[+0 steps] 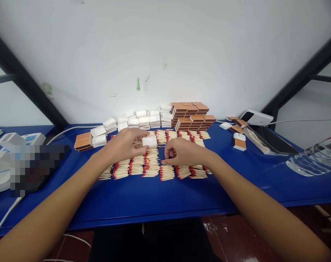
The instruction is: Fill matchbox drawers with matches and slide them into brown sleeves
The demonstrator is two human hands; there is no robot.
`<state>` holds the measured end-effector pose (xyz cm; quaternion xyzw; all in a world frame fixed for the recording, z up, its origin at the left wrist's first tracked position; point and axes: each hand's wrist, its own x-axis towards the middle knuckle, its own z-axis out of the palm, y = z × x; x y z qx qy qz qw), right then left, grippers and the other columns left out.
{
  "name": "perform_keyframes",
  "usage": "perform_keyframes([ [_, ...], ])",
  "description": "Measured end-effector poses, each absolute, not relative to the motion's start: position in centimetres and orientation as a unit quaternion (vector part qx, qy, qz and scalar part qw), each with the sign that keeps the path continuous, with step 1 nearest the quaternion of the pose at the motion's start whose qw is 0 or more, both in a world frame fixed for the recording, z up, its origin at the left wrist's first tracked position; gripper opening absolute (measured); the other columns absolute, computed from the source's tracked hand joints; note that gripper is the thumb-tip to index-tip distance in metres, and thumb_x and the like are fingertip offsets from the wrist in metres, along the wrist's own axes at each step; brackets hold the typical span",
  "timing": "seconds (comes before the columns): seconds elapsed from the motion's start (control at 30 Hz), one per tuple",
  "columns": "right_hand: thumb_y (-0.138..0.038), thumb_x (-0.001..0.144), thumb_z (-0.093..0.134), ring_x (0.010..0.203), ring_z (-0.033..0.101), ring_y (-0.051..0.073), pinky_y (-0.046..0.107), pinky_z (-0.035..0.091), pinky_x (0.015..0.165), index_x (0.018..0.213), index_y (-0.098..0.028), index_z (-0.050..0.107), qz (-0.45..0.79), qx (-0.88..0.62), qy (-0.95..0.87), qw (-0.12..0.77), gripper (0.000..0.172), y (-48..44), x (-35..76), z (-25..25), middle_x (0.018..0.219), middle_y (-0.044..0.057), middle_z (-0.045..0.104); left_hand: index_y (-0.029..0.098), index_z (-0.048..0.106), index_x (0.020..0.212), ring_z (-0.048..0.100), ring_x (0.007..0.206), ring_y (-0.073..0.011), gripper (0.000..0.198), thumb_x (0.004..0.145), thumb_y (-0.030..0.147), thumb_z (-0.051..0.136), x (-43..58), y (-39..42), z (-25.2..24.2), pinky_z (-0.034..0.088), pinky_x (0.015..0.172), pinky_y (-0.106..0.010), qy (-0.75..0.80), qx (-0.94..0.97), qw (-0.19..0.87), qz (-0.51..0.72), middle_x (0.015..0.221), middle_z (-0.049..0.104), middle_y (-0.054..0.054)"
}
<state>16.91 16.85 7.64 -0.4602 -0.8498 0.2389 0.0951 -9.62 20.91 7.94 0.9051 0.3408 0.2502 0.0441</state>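
Observation:
My left hand [123,142] holds a small white matchbox tray [149,141] between thumb and fingers, above rows of matches. My right hand [179,151] is closed in a pinch just right of the tray. Its fingertips are low over a pile of red-tipped matches [167,173], and what they grip, if anything, is too small to make out. More matches [150,163] lie in several neat bundles under and around both hands, partly hidden by them.
White trays [138,120] are stacked along the wall, beside piled brown matchboxes [192,114]. One brown box [83,141] sits at the left end. Power strips [20,140] and a dark object [42,169] lie left on the blue table [143,203]. A white device [256,117] and clear plastic wrap [315,156] are right.

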Motion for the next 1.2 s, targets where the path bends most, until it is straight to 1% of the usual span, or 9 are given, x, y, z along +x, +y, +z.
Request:
perform_keyframes([
  [0.07, -0.037, 0.086, 0.082, 0.065, 0.058, 0.015, 0.031, 0.042, 0.057, 0.070, -0.022, 0.069, 0.239, -0.459, -0.850, 0.097, 0.026, 16.7, 16.8, 7.6, 0.074, 0.001, 0.070, 0.020, 0.077, 0.125, 0.074, 0.082, -0.0223, 0.040, 0.088, 0.033, 0.069, -10.0, 20.6, 6.9, 0.059, 0.077, -0.037, 0.338, 0.904, 0.056, 0.256, 0.100, 0.081, -0.007],
  [0.2, -0.032, 0.088, 0.078, 0.066, 0.058, 0.016, 0.032, 0.042, 0.060, 0.069, -0.022, 0.068, 0.215, -0.457, -0.856, 0.111, 0.023, 16.6, 16.6, 7.2, 0.074, 0.001, 0.068, 0.020, 0.074, 0.128, 0.074, 0.097, -0.0276, 0.039, 0.094, 0.038, 0.069, -10.1, 20.2, 5.9, 0.058, 0.081, -0.040, 0.306, 0.917, 0.014, 0.257, 0.110, 0.080, -0.011],
  [0.37, -0.026, 0.091, 0.074, 0.069, 0.058, 0.017, 0.033, 0.041, 0.061, 0.072, -0.022, 0.068, 0.180, -0.453, -0.864, 0.130, 0.020, 17.0, 16.4, 6.6, 0.075, 0.003, 0.069, 0.022, 0.074, 0.124, 0.071, 0.096, -0.0287, 0.035, 0.100, 0.045, 0.066, -9.9, 20.4, 5.7, 0.056, 0.080, -0.041, 0.289, 0.920, -0.023, 0.265, 0.103, 0.080, -0.011],
  [0.6, -0.035, 0.091, 0.078, 0.072, 0.061, 0.018, 0.032, 0.042, 0.060, 0.079, -0.023, 0.071, 0.181, -0.455, -0.865, 0.111, 0.019, 17.1, 17.4, 6.6, 0.081, 0.003, 0.072, 0.020, 0.073, 0.125, 0.070, 0.103, -0.0292, 0.035, 0.099, 0.043, 0.069, -10.1, 20.7, 5.5, 0.055, 0.085, -0.042, 0.289, 0.927, -0.008, 0.240, 0.107, 0.080, -0.011],
  [0.7, -0.030, 0.093, 0.073, 0.068, 0.061, 0.018, 0.032, 0.042, 0.058, 0.079, -0.023, 0.069, 0.201, -0.469, -0.855, 0.087, 0.017, 17.0, 17.6, 6.6, 0.078, 0.002, 0.072, 0.022, 0.073, 0.125, 0.069, 0.105, -0.0289, 0.035, 0.097, 0.044, 0.070, -10.2, 20.8, 5.4, 0.055, 0.085, -0.041, 0.291, 0.927, 0.006, 0.238, 0.109, 0.079, -0.010],
  [0.8, -0.021, 0.092, 0.071, 0.068, 0.061, 0.018, 0.032, 0.042, 0.059, 0.077, -0.023, 0.068, 0.198, -0.475, -0.854, 0.073, 0.016, 16.8, 17.3, 6.6, 0.079, 0.003, 0.072, 0.021, 0.074, 0.123, 0.067, 0.105, -0.0293, 0.037, 0.095, 0.046, 0.073, -10.3, 20.9, 5.6, 0.055, 0.086, -0.042, 0.291, 0.926, 0.012, 0.238, 0.106, 0.078, -0.009],
  [0.93, -0.016, 0.092, 0.069, 0.070, 0.059, 0.019, 0.032, 0.040, 0.060, 0.076, -0.022, 0.067, 0.177, -0.472, -0.861, 0.069, 0.017, 16.6, 16.8, 6.8, 0.079, 0.005, 0.071, 0.020, 0.078, 0.117, 0.064, 0.108, -0.0305, 0.039, 0.092, 0.050, 0.077, -10.5, 21.0, 6.0, 0.054, 0.093, -0.045, 0.296, 0.924, -0.003, 0.242, 0.106, 0.075, -0.010],
  [1.07, -0.023, 0.100, 0.066, 0.077, 0.060, 0.020, 0.032, 0.042, 0.066, 0.085, -0.021, 0.066, 0.160, -0.458, -0.868, 0.104, 0.015, 16.7, 16.9, 6.9, 0.087, 0.005, 0.070, 0.019, 0.079, 0.109, 0.064, 0.107, -0.0307, 0.036, 0.091, 0.050, 0.078, -10.5, 21.1, 5.9, 0.054, 0.094, -0.046, 0.295, 0.925, -0.014, 0.237, 0.107, 0.073, -0.011],
  [1.2, -0.029, 0.107, 0.060, 0.085, 0.060, 0.020, 0.032, 0.042, 0.071, 0.093, -0.021, 0.063, 0.112, -0.442, -0.868, 0.196, 0.017, 16.8, 16.7, 6.7, 0.094, 0.006, 0.067, 0.018, 0.078, 0.107, 0.063, 0.103, -0.0283, 0.032, 0.092, 0.046, 0.078, -10.1, 20.7, 5.5, 0.054, 0.092, -0.044, 0.276, 0.928, -0.001, 0.248, 0.105, 0.073, -0.010],
])
